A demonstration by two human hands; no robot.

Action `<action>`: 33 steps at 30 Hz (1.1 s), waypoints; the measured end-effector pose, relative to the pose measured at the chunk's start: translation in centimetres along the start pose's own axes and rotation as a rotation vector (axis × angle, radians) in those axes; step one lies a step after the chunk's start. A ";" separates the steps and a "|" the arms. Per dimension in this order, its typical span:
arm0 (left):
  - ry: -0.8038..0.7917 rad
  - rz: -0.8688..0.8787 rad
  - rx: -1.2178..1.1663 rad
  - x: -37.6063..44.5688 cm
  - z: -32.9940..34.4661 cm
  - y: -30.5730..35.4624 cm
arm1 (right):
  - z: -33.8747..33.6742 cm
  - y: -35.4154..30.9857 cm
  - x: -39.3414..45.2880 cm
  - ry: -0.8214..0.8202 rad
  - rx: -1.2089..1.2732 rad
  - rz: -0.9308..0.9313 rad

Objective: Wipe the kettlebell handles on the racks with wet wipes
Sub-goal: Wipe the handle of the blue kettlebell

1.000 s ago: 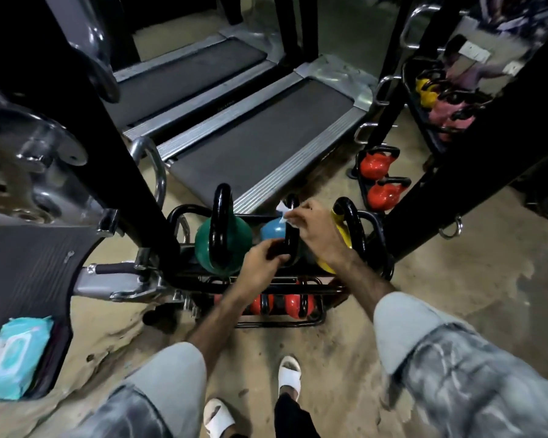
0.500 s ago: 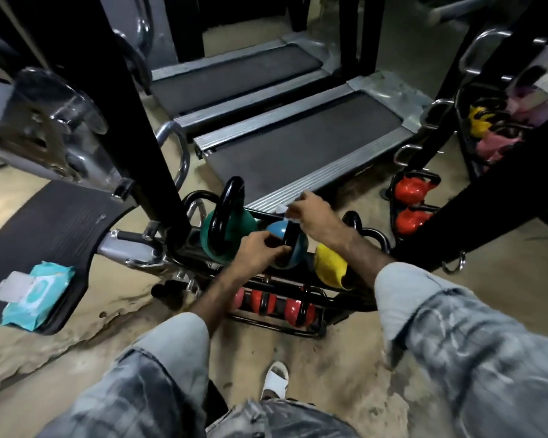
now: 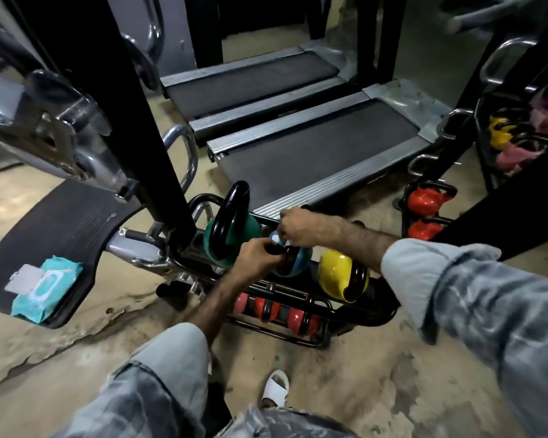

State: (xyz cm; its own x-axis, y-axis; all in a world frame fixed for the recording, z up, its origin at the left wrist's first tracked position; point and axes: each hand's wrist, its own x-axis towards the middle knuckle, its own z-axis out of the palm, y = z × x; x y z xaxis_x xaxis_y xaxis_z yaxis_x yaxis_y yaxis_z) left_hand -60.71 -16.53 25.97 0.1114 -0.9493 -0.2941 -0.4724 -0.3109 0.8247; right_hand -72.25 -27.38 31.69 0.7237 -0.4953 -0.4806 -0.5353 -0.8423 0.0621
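Observation:
A low black rack (image 3: 370, 317) on the floor carries a green kettlebell (image 3: 250, 227), a blue kettlebell (image 3: 296, 263) and a yellow kettlebell (image 3: 334, 270) on top, with small red ones (image 3: 298, 319) below. My left hand (image 3: 255, 252) grips the black handle of the blue kettlebell. My right hand (image 3: 301, 227) pinches a white wet wipe (image 3: 276, 239) against the top of that same handle; most of the wipe is hidden under the fingers. A teal wet wipe pack (image 3: 45, 284) lies on a black footplate at the left.
Two treadmills (image 3: 314, 147) lie beyond the rack. A black machine post (image 3: 133, 105) with chrome parts stands at the left. Another rack (image 3: 424, 213) with red kettlebells is at the right, and yellow and pink ones farther back. My white sandal (image 3: 276, 388) is below.
The view has swung left and closer to the rack. Both hands stay on the blue kettlebell's handle, and my right hand with the wipe has shifted slightly along its top.

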 end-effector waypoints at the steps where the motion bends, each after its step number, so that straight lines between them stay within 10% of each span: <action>1: -0.001 0.000 -0.007 0.1 0.0 -0.1 | -0.2 0.1 0.3 0.004 0.006 -0.005; 8: 0.034 0.009 0.025 0.1 0.1 0.5 | 1.4 2.9 -0.8 0.377 0.461 0.396; 15: 0.042 0.161 0.055 1.0 -0.4 1.8 | 8.2 -5.5 -3.1 0.880 1.523 0.932; 23: 0.006 0.261 0.208 1.9 -0.1 2.5 | 9.8 -5.3 -0.8 0.613 2.398 0.755; 33: -0.015 0.303 0.450 2.7 -0.9 3.8 | 12.0 -4.7 -2.4 0.526 2.433 0.594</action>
State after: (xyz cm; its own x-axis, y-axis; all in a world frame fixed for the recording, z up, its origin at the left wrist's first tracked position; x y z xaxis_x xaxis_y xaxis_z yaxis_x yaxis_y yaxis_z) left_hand -61.43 -20.35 28.70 -0.0987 -0.9915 -0.0844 -0.8094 0.0306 0.5864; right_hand -76.74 -19.70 22.10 0.2089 -0.7555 -0.6209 0.3069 0.6535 -0.6919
